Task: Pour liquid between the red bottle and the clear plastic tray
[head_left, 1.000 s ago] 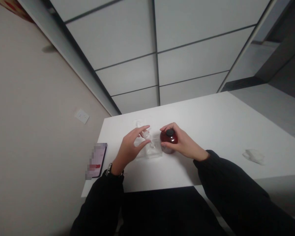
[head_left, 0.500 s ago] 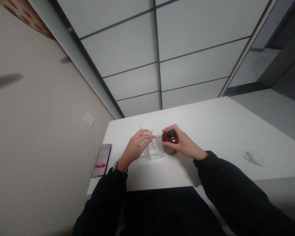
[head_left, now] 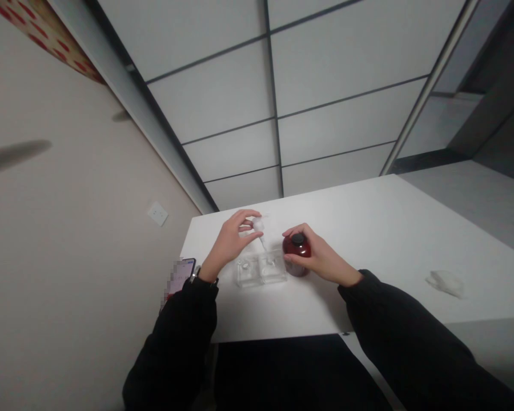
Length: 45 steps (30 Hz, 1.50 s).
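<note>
My right hand (head_left: 314, 251) is wrapped round a dark red bottle (head_left: 297, 246) with a black top, which stands on the white table. Between the thumb and fingers of my left hand (head_left: 235, 234) is a small white item with a thin stem (head_left: 258, 224), tilted over the back of a clear container. That clear container (head_left: 262, 279) has two compartments and sits just left of the bottle. Small clear things lie inside it, too faint to make out.
A phone (head_left: 183, 274) lies at the table's left edge beside my left wrist. A crumpled whitish tissue or wrapper (head_left: 445, 283) is on the right of the table (head_left: 368, 228). The wall with a socket (head_left: 158, 214) rises on the left.
My left hand has moved up and back from over the clear container, and the white item now shows in its grip. My right hand still holds the bottle. The view has shifted slightly.
</note>
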Tool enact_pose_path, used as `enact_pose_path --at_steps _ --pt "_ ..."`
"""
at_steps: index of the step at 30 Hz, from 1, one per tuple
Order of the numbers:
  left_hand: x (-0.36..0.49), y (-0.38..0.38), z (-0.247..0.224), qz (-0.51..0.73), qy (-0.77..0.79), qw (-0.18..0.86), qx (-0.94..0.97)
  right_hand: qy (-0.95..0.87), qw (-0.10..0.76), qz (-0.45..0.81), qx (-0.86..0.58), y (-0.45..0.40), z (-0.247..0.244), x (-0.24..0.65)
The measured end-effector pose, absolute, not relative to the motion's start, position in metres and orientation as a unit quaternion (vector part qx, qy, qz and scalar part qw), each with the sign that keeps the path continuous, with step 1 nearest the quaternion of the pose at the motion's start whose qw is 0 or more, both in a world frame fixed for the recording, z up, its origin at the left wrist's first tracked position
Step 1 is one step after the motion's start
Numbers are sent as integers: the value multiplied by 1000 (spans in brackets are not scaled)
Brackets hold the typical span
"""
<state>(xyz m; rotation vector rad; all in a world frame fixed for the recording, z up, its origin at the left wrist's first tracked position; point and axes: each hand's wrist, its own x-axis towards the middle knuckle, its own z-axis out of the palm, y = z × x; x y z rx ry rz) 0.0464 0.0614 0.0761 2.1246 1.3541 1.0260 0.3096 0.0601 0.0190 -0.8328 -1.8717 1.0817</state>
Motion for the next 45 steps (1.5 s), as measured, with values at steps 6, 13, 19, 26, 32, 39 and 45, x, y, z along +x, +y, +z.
enact_pose_path --at_steps 6,13,19,26,32,39,45 --pt "35 131 60 255 561 167 770 -736 398 435 -333 60 20 310" --pt "34 175 18 147 556 146 805 -738 398 431 -332 61 19 309" --pt "46 156 32 164 510 135 834 -740 398 429 -332 61 19 310" --pt "104 75 105 268 237 220 908 -736 411 403 -357 62 12 306" --pt "121 57 110 187 252 239 919 -731 412 401 -367 62 8 307" --pt "123 67 103 200 298 264 895 -713 404 458 -345 53 19 308" --pt "132 61 97 198 350 157 902 -715 403 455 -347 47 22 310"
